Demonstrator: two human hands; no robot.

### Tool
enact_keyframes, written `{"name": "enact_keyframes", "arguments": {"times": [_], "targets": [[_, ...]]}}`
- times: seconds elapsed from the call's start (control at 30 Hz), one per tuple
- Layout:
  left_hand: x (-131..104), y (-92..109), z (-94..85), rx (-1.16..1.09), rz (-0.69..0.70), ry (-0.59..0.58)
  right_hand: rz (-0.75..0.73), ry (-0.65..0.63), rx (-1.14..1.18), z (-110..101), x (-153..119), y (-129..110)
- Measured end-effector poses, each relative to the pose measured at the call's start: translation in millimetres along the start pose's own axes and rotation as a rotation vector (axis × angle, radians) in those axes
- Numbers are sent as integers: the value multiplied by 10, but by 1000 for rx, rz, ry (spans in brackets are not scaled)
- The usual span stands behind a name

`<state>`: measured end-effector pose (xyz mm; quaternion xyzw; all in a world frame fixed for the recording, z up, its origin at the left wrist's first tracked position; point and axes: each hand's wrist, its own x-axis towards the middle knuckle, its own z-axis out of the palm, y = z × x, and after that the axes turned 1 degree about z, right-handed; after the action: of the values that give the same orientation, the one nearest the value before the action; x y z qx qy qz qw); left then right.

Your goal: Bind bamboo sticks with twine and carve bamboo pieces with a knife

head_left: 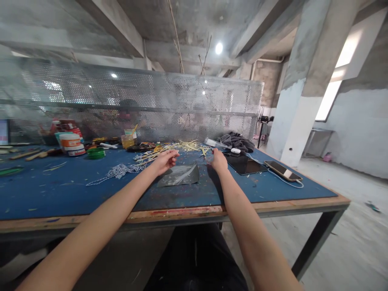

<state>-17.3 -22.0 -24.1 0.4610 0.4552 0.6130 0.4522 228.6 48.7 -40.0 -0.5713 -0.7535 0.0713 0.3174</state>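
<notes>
My left hand (166, 161) is raised over the blue table mat, its fingers curled into a pinch. Something small and pale shows at its fingertips, too small to name. Across from it, my right hand (218, 161) is also closed, thumb and fingers together; what they hold, if anything, is hidden. Between and below the hands lies a thin grey sheet (182, 176) with a curled right edge. Beyond them is a heap of yellowish strips and shavings (189, 145), with thin sticks (151, 155) reaching left. Beside my left forearm lies blue-and-white cord (120, 171).
To the right are a black tablet (247, 164), a phone (282, 170) on a white cable, a white earbud case (235, 151) and dark cloth (238, 141). Paint tubs (72, 144), green tape (95, 153) and a jar (128, 141) stand left. A perforated metal screen (169, 97) closes the back.
</notes>
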Motion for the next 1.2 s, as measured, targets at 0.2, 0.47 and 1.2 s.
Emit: {"name": "enact_keyframes", "arguments": {"times": [0.2, 0.47, 1.2], "targets": [[13, 2, -12, -35, -21, 12, 54, 49, 7, -9, 17, -8], [5, 15, -3, 16, -27, 26, 11, 84, 48, -23, 26, -37], [-74, -23, 88, 387, 18, -93, -156, 45, 75, -6, -69, -311]]}}
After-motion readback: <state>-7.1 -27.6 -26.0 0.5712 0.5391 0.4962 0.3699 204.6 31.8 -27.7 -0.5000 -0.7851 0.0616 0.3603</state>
